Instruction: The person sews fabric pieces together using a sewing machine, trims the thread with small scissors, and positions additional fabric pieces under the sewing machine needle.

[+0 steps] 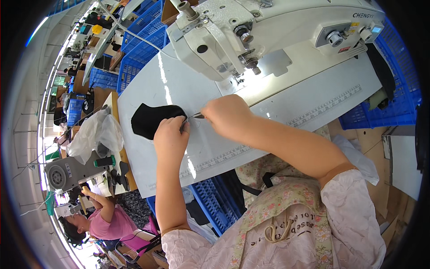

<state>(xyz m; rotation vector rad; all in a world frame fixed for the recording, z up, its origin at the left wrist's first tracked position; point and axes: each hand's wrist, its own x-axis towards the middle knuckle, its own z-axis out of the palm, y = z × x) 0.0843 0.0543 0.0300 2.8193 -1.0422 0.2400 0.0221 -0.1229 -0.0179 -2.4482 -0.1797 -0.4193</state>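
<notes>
My left hand [171,134] pinches the right-hand edge of a black, curved fabric piece [151,119] lying on the white sewing table. Closed into a fist just to its right, my right hand [229,117] grips a small pointed metal tool [197,115]. The tool's tip reaches toward the fabric edge beside my left fingers; its handle is hidden in my palm, so its exact kind is unclear. Beyond my hands stands a white sewing machine [212,47], its needle area lit. The fabric lies to the left, apart from the needle.
A printed ruler [322,106] runs along the near side of the table [143,163]. Blue crates stand behind, at right and below [215,197]. Left of the table are a plastic bag [92,134], a grey motor-like machine [67,172] and a seated person in pink [112,219].
</notes>
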